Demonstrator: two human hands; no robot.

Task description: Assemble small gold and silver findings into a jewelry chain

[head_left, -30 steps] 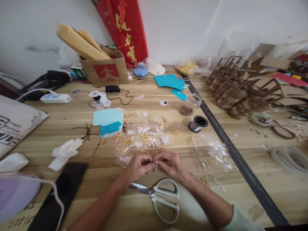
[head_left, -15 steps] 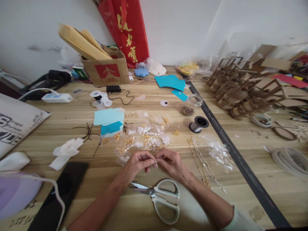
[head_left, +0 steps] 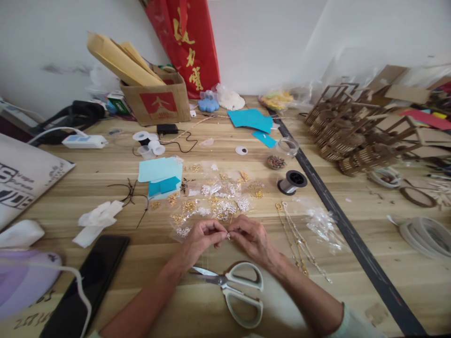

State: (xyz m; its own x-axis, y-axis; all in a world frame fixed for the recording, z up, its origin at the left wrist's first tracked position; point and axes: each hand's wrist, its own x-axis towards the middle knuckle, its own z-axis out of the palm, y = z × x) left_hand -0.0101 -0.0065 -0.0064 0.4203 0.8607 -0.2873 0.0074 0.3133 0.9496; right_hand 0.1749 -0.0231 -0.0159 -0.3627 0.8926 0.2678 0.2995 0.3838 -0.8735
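We pinched a tiny silvery metal piece (head_left: 228, 236) between the fingertips of our bare left hand (head_left: 204, 237) and bare right hand (head_left: 252, 237). White-handled steel scissors (head_left: 222, 280) lay on our side of the grip, clear plastic bags of gold and silver bits (head_left: 224, 209) just beyond, thin metal chains (head_left: 299, 239) to its right.

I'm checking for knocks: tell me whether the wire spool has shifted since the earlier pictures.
No; the wire spool keeps its place left of the dark strip; the whole view drifts slightly.
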